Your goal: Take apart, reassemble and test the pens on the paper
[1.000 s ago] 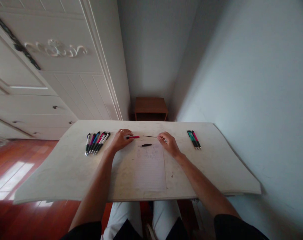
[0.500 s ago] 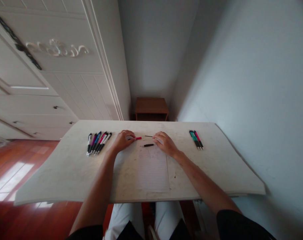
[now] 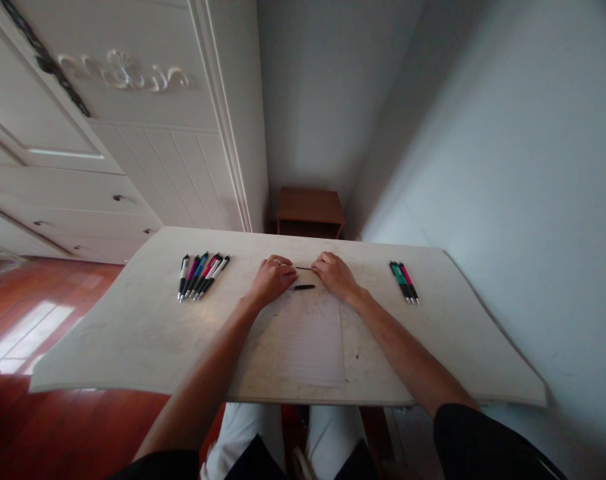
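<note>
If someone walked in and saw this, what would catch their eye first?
Probably the left hand and right hand, close together near the table's far side, with a thin dark rod showing between them. Next, perhaps, the colourful pens: a larger bunch to the left and three pens to the right. The lined paper lies centrally, nearer the person.

"What's past the bench?"
"A low brown stand, near the pale wall."
"And on the left?"
"A white cupboard with a raised scroll ornament, a long dark handle and small dark knobs."
"And the floor?"
"Glossy reddish, with a bright patch of light at the far left."
</note>
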{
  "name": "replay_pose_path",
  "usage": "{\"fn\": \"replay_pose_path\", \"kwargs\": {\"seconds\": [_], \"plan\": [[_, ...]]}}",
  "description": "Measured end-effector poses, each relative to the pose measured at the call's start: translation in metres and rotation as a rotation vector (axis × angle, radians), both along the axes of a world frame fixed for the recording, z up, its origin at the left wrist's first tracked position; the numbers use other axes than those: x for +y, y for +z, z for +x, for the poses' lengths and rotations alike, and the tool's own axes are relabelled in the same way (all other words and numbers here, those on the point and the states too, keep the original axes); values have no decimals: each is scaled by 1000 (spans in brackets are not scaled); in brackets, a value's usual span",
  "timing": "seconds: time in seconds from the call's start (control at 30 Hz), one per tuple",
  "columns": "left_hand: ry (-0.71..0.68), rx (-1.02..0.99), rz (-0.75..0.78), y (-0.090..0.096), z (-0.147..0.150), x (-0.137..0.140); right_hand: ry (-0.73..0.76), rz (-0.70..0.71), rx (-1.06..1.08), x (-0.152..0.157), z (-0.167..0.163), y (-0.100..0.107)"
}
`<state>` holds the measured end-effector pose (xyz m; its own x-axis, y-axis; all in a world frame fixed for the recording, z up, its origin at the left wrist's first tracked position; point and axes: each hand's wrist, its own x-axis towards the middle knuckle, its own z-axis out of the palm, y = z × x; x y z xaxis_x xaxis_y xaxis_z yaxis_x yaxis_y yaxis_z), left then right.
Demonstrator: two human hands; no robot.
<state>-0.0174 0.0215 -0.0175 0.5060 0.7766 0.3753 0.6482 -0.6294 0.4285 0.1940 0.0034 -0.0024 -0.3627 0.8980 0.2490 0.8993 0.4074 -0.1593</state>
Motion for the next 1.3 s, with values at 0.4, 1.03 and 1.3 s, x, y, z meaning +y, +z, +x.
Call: {"fn": "replay_pose_path", "kwargs": {"seconds": [0.4, 1.03, 1.3], "plan": [[-11, -203, 40, 7, 0, 4, -98, 206, 88, -9, 22, -2], [65, -480, -114, 3, 2, 6, -34, 190, 209, -17, 28, -2], [17, -449, -85, 3, 5, 2, -24, 162, 211, -17, 27, -3]]}}
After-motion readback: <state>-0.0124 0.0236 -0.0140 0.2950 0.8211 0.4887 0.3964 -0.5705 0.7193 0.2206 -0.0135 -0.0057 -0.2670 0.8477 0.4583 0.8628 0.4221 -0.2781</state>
